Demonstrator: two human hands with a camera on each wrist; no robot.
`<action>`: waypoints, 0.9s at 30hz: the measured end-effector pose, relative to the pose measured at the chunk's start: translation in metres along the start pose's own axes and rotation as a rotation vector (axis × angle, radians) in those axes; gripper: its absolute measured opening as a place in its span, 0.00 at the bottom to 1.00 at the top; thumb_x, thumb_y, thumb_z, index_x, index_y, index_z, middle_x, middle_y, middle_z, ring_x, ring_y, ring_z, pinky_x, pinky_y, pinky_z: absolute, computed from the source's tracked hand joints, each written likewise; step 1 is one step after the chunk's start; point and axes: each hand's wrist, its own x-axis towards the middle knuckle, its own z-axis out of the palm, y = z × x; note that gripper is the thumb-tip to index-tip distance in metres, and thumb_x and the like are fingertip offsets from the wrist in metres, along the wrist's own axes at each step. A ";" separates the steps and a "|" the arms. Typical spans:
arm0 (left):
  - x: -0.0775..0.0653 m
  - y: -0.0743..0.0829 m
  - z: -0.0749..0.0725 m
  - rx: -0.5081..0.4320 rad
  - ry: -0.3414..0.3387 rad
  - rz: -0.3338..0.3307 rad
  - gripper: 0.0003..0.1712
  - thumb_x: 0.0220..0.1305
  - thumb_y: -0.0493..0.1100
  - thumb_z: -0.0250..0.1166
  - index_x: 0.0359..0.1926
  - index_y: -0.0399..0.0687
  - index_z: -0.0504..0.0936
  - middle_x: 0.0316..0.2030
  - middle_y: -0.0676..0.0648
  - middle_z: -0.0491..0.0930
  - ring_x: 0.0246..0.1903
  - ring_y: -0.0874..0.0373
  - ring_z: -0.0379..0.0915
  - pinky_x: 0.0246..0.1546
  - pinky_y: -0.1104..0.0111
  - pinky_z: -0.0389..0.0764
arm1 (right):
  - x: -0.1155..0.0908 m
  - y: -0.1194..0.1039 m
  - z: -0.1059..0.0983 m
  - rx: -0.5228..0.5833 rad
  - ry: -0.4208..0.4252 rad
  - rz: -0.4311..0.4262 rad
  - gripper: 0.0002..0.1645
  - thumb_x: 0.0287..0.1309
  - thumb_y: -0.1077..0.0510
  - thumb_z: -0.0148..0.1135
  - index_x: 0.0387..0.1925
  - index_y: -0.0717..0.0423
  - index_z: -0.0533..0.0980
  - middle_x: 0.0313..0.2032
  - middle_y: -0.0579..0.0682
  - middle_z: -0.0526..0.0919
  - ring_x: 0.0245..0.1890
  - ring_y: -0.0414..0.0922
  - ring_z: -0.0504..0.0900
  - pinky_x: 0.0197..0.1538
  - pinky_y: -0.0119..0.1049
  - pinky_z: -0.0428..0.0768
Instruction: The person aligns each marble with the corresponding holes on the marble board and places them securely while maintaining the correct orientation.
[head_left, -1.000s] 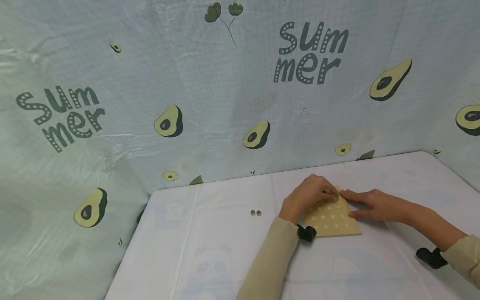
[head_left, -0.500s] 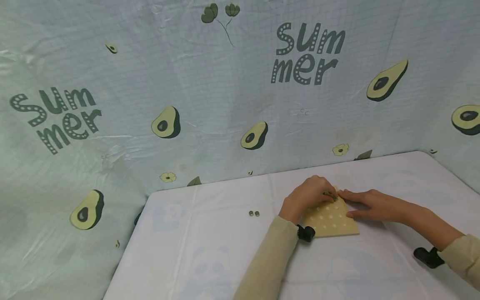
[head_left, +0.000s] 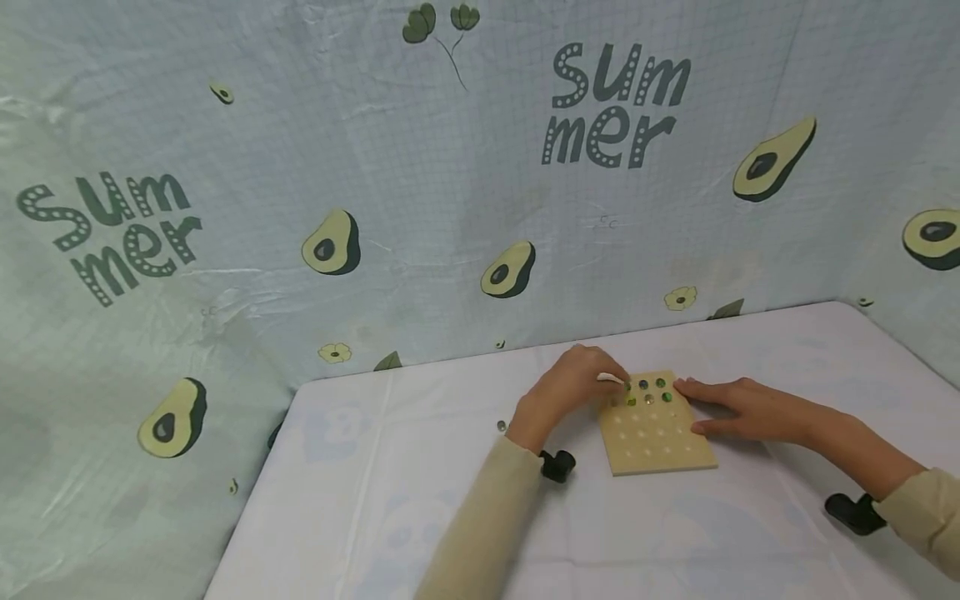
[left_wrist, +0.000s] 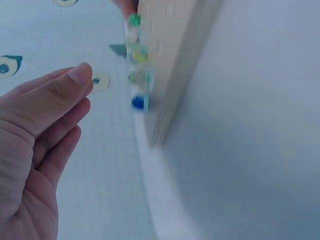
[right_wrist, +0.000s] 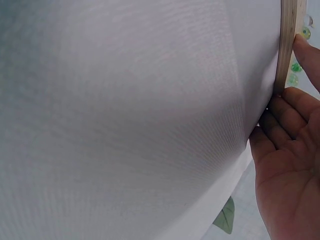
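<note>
A square wooden board (head_left: 660, 454) with rows of shallow round hollows lies on the table. Several glass marbles (head_left: 661, 383), greenish, blue and clear, sit in its far rows. My left hand (head_left: 573, 387) is at the board's far left corner. In the left wrist view the fingers (left_wrist: 80, 75) are drawn together and bent, with nothing seen between them, apart from the marbles. My right hand (head_left: 742, 408) rests against the board's right edge, its index fingertip at the far right corner and thumb lower along the side. One loose marble (head_left: 502, 426) lies left, beside my left wrist.
The table (head_left: 337, 500) has a white cover with faint panda prints. Behind it hangs a pale sheet (head_left: 420, 167) with avocado prints and lettering. Black wrist cameras (head_left: 558, 466) sit on both wrists.
My left hand has moved left off the board's far part, uncovering the marbles there. The right hand stays at the edge. Of two loose marbles on the table, only one shows now.
</note>
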 end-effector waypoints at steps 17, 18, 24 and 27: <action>-0.123 -0.072 -0.047 -0.068 0.106 -0.158 0.11 0.61 0.40 0.74 0.45 0.45 0.91 0.45 0.50 0.89 0.50 0.53 0.83 0.52 0.58 0.83 | -0.001 0.000 0.002 -0.008 -0.001 0.012 0.52 0.63 0.29 0.60 0.74 0.60 0.65 0.70 0.66 0.67 0.68 0.67 0.68 0.64 0.62 0.72; -0.127 -0.074 -0.046 -0.063 0.105 -0.162 0.11 0.61 0.40 0.74 0.45 0.46 0.92 0.44 0.50 0.89 0.50 0.53 0.84 0.52 0.58 0.83 | -0.001 0.000 0.002 -0.010 -0.001 0.012 0.52 0.63 0.29 0.60 0.74 0.60 0.65 0.70 0.66 0.67 0.68 0.66 0.68 0.64 0.62 0.72; -0.139 -0.084 -0.038 -0.087 0.071 -0.172 0.10 0.60 0.40 0.75 0.44 0.46 0.92 0.43 0.49 0.89 0.50 0.52 0.84 0.54 0.58 0.82 | 0.000 0.002 0.002 -0.017 -0.002 0.007 0.51 0.63 0.30 0.60 0.74 0.60 0.65 0.71 0.66 0.67 0.68 0.66 0.68 0.64 0.61 0.72; -0.141 -0.087 -0.033 -0.083 0.064 -0.165 0.11 0.59 0.40 0.75 0.45 0.46 0.91 0.43 0.50 0.89 0.50 0.53 0.84 0.54 0.59 0.82 | 0.001 0.001 0.001 -0.013 -0.003 0.007 0.51 0.64 0.30 0.60 0.74 0.59 0.64 0.71 0.65 0.66 0.68 0.66 0.68 0.63 0.62 0.72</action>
